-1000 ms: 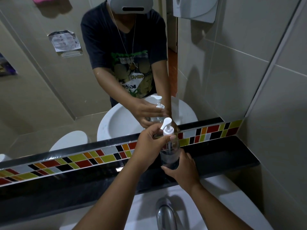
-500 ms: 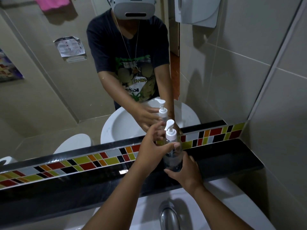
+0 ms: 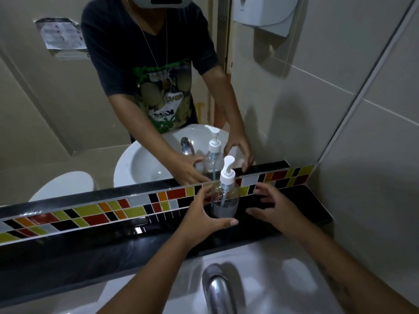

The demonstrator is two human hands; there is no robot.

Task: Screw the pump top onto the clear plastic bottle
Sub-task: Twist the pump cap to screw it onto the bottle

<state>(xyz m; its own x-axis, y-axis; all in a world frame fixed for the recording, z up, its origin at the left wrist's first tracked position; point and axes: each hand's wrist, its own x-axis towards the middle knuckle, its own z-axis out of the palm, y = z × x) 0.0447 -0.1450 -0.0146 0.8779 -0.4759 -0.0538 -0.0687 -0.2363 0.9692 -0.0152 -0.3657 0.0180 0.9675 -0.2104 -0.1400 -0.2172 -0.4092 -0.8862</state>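
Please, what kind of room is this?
Most likely a bathroom or washroom: a white sink with a metal tap, a wall mirror above a tiled ledge, and a wall dispenser.

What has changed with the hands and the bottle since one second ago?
Both hands let go: the left hand left the pump top, the right hand released the bottle and moved aside, fingers spread. The bottle now stands alone on the black shelf. The pump top stays on.
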